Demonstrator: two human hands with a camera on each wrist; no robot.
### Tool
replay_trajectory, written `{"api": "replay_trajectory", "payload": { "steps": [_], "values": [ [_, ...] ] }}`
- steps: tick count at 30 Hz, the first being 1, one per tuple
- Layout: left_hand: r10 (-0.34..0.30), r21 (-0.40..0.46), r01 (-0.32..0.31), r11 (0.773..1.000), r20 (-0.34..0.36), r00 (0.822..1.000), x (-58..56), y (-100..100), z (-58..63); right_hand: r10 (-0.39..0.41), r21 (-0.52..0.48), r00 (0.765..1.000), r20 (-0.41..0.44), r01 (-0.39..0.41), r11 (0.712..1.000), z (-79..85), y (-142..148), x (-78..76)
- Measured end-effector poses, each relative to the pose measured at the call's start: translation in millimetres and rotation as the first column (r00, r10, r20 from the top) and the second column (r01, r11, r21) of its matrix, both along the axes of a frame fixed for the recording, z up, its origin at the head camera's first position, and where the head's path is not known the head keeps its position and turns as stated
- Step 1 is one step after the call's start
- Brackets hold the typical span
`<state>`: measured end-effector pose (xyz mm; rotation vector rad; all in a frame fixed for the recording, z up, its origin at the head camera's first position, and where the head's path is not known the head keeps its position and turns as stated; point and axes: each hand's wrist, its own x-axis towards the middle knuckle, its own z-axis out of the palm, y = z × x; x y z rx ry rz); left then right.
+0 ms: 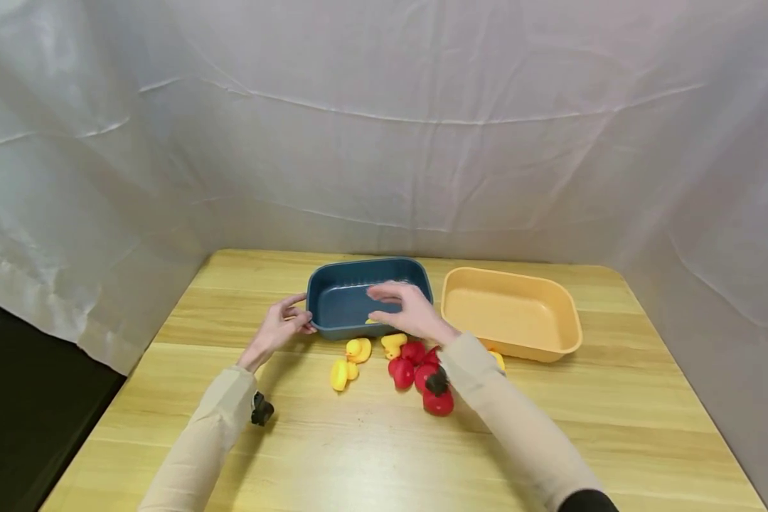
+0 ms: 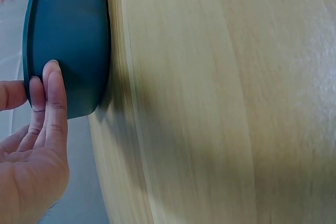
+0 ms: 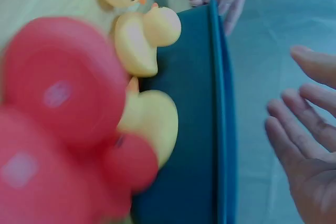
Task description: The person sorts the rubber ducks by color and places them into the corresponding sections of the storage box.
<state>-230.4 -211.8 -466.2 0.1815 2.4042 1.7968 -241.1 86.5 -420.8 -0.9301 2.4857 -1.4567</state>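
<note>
My left hand point(image 1: 275, 328) pinches the left end of a dark blue plastic bin point(image 1: 339, 304); in the left wrist view its thumb is at the rim and its fingers point(image 2: 55, 95) lie along the outer wall. Over the bin's right half is my right hand point(image 1: 411, 311), fingers spread and holding nothing in the right wrist view point(image 3: 310, 124). A bit of yellow point(image 1: 371, 321) shows inside the bin below that hand, mostly hidden. Yellow toy ducks point(image 1: 358, 350) lie along the bin's near side, and several red toy ducks point(image 1: 402, 373) cluster beside them.
An orange-yellow bin point(image 1: 512, 309) stands right of the blue one. Partly behind the right sleeve, a yellow toy point(image 1: 498, 359) lies near its front. The wooden table point(image 1: 320, 448) meets pale hanging sheeting point(image 1: 384, 178) at the back and sides.
</note>
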Motion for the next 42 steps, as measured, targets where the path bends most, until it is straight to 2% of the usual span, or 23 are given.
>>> {"api": "replay_trajectory", "payload": {
  "steps": [4,9,13,17,22,30,42],
  "values": [
    [0.004,0.0,-0.004,1.0,-0.002,1.0,3.0,3.5,-0.3,-0.006,-0.017,1.0,-0.026,0.005,1.0,-4.4,43.5,30.2],
    [-0.001,0.007,0.002,1.0,-0.011,1.0,4.6,7.3,-0.1,-0.077,-0.021,0.997,0.02,0.078,0.997,-13.2,102.8,61.4],
    [0.0,0.016,0.0,1.0,-0.012,1.0,4.4,9.8,-0.6,-0.157,-0.01,0.987,0.023,0.157,0.987,-26.8,143.1,79.3],
    [-0.005,0.033,0.005,0.999,-0.016,1.0,5.2,11.2,0.5,-0.186,-0.041,0.983,-0.009,0.185,0.982,-39.4,170.9,91.9],
    [-0.004,0.039,0.005,0.999,-0.019,1.0,5.7,11.0,2.2,-0.177,-0.015,0.984,-0.018,0.176,0.984,-47.0,187.4,99.6],
    [0.006,0.03,-0.005,1.0,-0.008,1.0,5.7,10.9,2.0,-0.141,0.022,0.99,-0.013,0.141,0.99,-56.6,198.7,101.7],
    [0.008,0.025,-0.008,1.0,-0.001,1.0,6.4,11.6,3.6,-0.146,0.022,0.989,-0.012,0.147,0.989,-58.7,203.9,107.3]
  ]
}}
